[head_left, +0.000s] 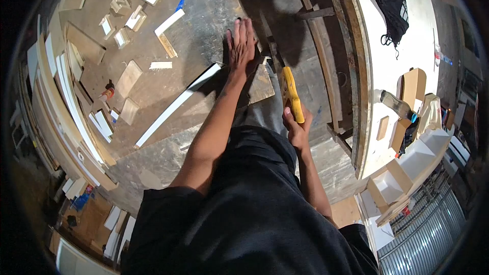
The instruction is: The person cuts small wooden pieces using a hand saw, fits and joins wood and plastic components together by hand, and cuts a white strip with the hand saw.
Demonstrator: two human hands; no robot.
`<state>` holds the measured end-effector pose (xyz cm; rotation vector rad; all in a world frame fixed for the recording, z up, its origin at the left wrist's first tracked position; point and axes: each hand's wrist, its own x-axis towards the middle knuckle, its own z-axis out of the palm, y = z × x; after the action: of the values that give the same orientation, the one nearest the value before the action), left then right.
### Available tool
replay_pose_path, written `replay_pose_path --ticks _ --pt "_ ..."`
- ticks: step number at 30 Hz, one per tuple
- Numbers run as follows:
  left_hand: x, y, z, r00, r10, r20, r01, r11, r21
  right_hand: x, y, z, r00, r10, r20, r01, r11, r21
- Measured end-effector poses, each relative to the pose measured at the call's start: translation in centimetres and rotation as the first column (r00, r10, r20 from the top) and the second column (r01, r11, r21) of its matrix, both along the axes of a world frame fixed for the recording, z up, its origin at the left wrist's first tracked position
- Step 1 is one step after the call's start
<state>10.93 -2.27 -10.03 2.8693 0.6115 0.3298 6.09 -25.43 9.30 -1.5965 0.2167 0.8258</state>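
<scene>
My right hand (pixel 295 126) is wrapped round the yellow handle of a handsaw (pixel 289 85), whose dark blade points away from me past the workbench's right edge. My left hand (pixel 241 46) lies palm down near that edge, fingers stretched out; what is under the palm is hidden. A long white strip (pixel 175 107) runs diagonally over the workbench (pixel 201 15), its far end close to my left wrist. A piece of bare wood (pixel 262 85) sits between my left forearm and the saw. I cannot tell whether the blade touches any wood.
Several small wooden pieces (pixel 135 19) and an L-shaped wood piece (pixel 166 33) lie on the bench. Long boards (pixel 76 117) are stacked at left. Right of me stand a wooden frame (pixel 321 46) and a white table (pixel 377 71) holding a black cloth item (pixel 391 7) and a bottle (pixel 395 103).
</scene>
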Motion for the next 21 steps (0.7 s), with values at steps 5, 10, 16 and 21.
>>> replay_pose_path --ticks 5,10,16,21 --pt "-0.1 -1.7 2.3 0.977 0.193 -0.089 -0.195 0.981 -0.015 -0.1 1.1 -0.4 0.999 0.014 0.046 -0.013 0.999 -0.030" --pt "-0.4 -2.4 2.0 0.955 0.281 -0.094 -0.282 0.959 -0.005 0.3 1.1 -1.5 0.992 0.094 0.084 -0.090 0.994 -0.055" --pt "-0.7 -2.6 3.0 0.946 0.305 -0.110 -0.310 0.950 -0.032 1.1 0.8 -2.2 0.978 0.195 0.078 -0.185 0.976 -0.118" --pt "-1.0 -2.4 2.7 0.945 0.284 -0.164 -0.286 0.958 0.011 1.9 1.6 -0.6 0.947 0.282 0.156 -0.254 0.951 -0.174"
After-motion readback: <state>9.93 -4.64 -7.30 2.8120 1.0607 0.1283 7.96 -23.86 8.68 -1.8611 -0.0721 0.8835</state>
